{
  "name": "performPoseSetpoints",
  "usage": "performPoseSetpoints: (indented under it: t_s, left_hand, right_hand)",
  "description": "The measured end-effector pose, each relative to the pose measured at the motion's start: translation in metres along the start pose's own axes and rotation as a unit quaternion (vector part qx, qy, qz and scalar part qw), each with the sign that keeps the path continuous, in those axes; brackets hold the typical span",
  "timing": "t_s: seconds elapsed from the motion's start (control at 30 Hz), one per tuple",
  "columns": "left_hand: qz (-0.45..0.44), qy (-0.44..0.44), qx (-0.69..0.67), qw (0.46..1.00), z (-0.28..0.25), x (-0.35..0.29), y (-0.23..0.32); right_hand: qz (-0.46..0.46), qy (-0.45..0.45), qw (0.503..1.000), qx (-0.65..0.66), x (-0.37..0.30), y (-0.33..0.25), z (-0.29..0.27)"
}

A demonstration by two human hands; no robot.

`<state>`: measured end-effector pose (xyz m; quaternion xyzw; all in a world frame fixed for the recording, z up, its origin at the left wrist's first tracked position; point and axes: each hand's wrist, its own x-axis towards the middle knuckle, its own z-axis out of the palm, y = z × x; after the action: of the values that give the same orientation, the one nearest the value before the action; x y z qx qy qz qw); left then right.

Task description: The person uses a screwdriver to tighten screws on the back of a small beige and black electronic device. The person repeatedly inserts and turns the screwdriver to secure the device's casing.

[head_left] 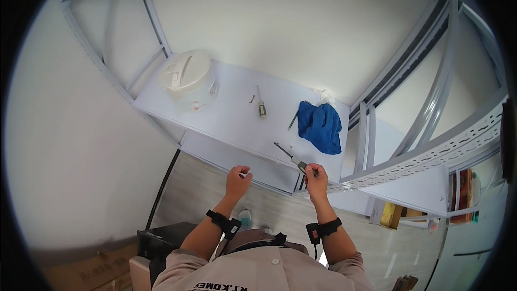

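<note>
Screwdriver-like tool (295,159), pinched by its handle in the right grip (318,178), points its shaft forward over the white shelf (231,118). Left grip (237,180) hangs half-curled before the shelf's near edge, thumb apart from fingers. Farther off are a blue cloth (321,127), a screwdriver (262,110) and a white lidded bucket (189,83).

Screwdriver (294,159) in right grip (315,175): grey-green handle, pale collar; cloth (322,129) beyond that grip: plain blue; lidded tub (195,87) beyond left grip (238,180): white

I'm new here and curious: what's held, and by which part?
The right hand holds a grey, slim-shafted screwdriver by its handle; the left hand is empty.
</note>
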<state>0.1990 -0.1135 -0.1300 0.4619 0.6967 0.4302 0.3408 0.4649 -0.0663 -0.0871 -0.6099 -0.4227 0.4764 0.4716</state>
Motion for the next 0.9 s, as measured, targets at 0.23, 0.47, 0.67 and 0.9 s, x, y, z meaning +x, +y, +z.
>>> performPoseSetpoints:
  t_s: [0.23, 0.47, 0.67, 0.9]
  left_hand:
    - [-0.025, 0.013, -0.021, 0.999, -0.011, -0.007, -0.015]
    - [-0.031, 0.001, -0.022, 0.999, -0.009, -0.002, -0.020]
    - [-0.038, -0.013, -0.033, 0.999, -0.007, 0.005, -0.019]
    - [-0.010, -0.016, -0.034, 0.999, -0.002, 0.014, -0.021]
  right_hand:
    - [0.007, 0.012, 1.000, 0.013, 0.009, 0.001, -0.007]
    - [0.015, 0.003, 1.000, 0.015, 0.013, 0.006, -0.008]
    - [0.027, 0.017, 0.999, 0.015, 0.010, 0.000, -0.008]
    - [0.025, 0.026, 0.999, 0.037, 0.011, -0.002, -0.012]
